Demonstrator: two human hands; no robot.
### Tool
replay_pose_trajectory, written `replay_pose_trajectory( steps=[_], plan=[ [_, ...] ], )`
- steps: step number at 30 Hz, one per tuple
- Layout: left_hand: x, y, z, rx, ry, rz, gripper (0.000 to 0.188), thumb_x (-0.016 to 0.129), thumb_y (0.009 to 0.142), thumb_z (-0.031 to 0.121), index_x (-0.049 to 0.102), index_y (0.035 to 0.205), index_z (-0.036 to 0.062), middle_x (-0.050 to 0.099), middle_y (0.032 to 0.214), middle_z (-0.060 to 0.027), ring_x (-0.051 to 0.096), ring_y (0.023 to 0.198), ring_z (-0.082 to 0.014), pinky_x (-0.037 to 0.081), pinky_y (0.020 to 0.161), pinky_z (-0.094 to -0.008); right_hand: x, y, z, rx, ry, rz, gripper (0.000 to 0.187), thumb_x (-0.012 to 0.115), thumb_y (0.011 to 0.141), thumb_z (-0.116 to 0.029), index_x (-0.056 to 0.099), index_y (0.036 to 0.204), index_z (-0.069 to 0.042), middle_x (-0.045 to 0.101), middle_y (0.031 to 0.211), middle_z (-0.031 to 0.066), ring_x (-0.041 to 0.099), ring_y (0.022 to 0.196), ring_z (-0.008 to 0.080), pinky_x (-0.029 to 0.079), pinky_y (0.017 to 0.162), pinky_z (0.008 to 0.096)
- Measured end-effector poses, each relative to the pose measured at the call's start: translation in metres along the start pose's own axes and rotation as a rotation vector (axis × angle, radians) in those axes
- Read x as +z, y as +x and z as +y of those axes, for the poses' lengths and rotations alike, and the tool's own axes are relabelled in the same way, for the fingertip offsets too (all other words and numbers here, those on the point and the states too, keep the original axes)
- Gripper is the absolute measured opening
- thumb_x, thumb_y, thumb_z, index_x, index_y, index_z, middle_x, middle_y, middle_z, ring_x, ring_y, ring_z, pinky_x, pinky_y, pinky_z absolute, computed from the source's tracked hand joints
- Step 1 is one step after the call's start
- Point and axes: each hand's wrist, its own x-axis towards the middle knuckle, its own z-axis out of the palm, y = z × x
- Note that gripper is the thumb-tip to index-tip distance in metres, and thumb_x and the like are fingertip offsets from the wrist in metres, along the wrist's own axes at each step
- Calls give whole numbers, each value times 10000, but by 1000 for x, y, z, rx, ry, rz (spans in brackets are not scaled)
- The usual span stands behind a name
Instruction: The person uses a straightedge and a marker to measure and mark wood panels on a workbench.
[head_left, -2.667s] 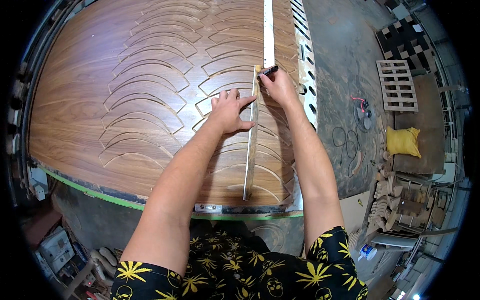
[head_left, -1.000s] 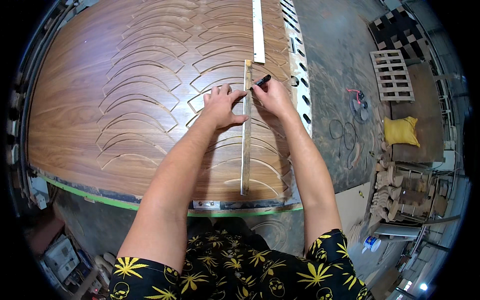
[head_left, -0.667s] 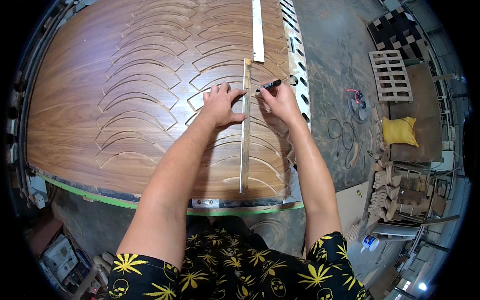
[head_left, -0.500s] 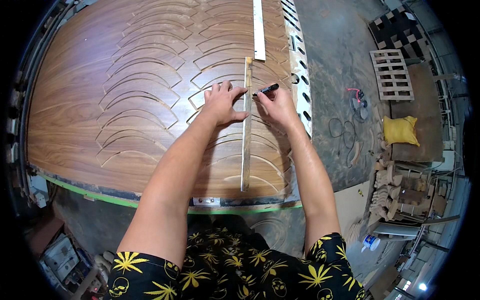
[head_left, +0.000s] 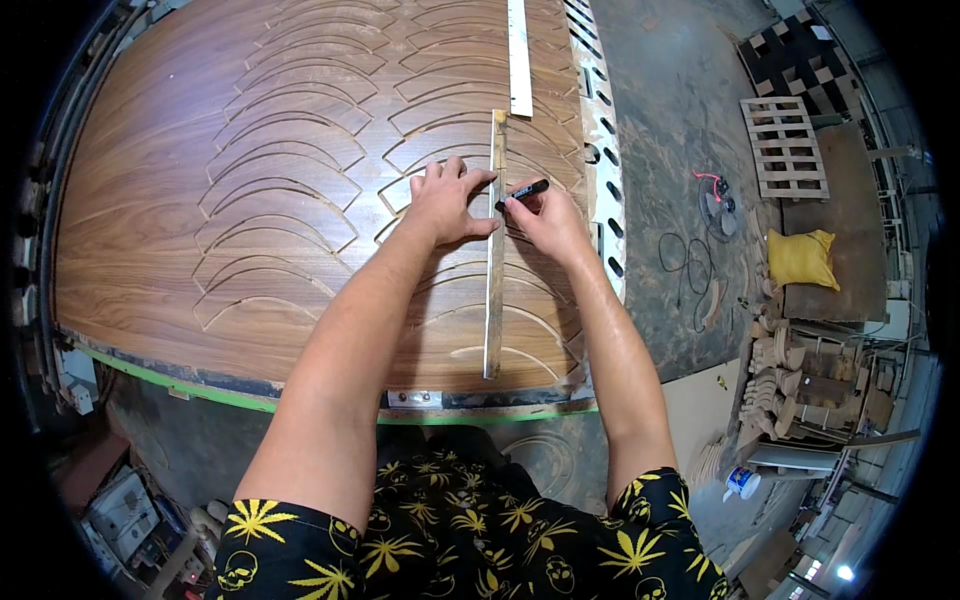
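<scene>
A large wood-grain panel (head_left: 130, 240), cut with rows of curved arcs, lies before me. Across its right part runs a narrow straight wooden strip (head_left: 494, 290), pointing away from me. My left hand (head_left: 443, 205) rests on the panel with fingers spread; its thumb and forefinger touch the strip's left edge. On the other side, my right hand (head_left: 550, 222) pinches a black marker (head_left: 527, 192), its tip end down at the strip's right edge. Beyond the strip's far end lies a white ruler (head_left: 519, 60).
A slotted pale rail (head_left: 606, 180) borders the panel on the right, and a green edge (head_left: 180, 385) runs along the front. On the floor to the right are a cable (head_left: 684, 265), a wooden pallet (head_left: 785, 148), a yellow sack (head_left: 803, 259) and stacked curved wood pieces (head_left: 790, 380).
My right hand has drawn the marker a little toward me and left, along the strip. My left hand keeps its place against the strip.
</scene>
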Motion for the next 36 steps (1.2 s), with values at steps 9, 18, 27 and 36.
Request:
replay_pose_trajectory(
  steps=[9, 18, 27, 36],
  plan=[
    [-3, -1, 4, 14, -22, 11, 833, 896, 687, 549, 624, 1452, 361, 535, 1392, -93, 474, 1310, -345, 393, 1068, -537, 9, 2, 21, -18, 100, 31, 270, 746, 958, -190, 732, 1133, 15, 790, 969, 189, 779, 892, 264, 594, 797, 386],
    [-2, -1, 3, -6, -1, 5, 830, 903, 689, 549, 625, 1450, 368, 536, 1379, -85, 463, 1316, -335, 390, 1054, -526, 1, -6, 0, -24, -150, 32, 234, 720, 995, -189, 717, 1113, 13, 776, 936, 128, 741, 862, 201, 575, 784, 367],
    [3, 1, 0, 21, -1, 20, 852, 885, 692, 584, 604, 1468, 374, 530, 1375, -100, 462, 1314, -364, 392, 1074, -544, -28, -37, 0, 36, -45, 116, 214, 726, 993, -160, 717, 1120, 13, 782, 965, 107, 733, 884, 165, 571, 800, 332],
    [2, 1, 2, 22, 4, 11, 839, 882, 695, 591, 613, 1463, 386, 537, 1403, -93, 464, 1325, -354, 390, 1064, -545, -2, -70, 4, 31, 90, 14, 252, 729, 986, -171, 689, 1144, 21, 773, 993, 147, 743, 900, 205, 580, 823, 350]
  ],
)
